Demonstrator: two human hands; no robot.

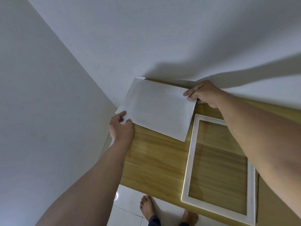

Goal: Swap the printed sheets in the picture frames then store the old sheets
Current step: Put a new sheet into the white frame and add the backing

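Observation:
A white paper sheet (156,108), blank side up, is held just above the far left corner of a wooden table (154,160). My left hand (120,126) pinches its near left corner. My right hand (202,93) pinches its far right corner, close to the wall. A white picture frame (189,162) lies flat on the table to the right, with wood showing through its glass. My right forearm crosses above the frame's upper right part.
White walls meet at the corner behind the table's far left end. A brown board (275,201) lies under or beside the frame at the right. Bare feet (147,207) stand on white floor tiles below the table's near edge.

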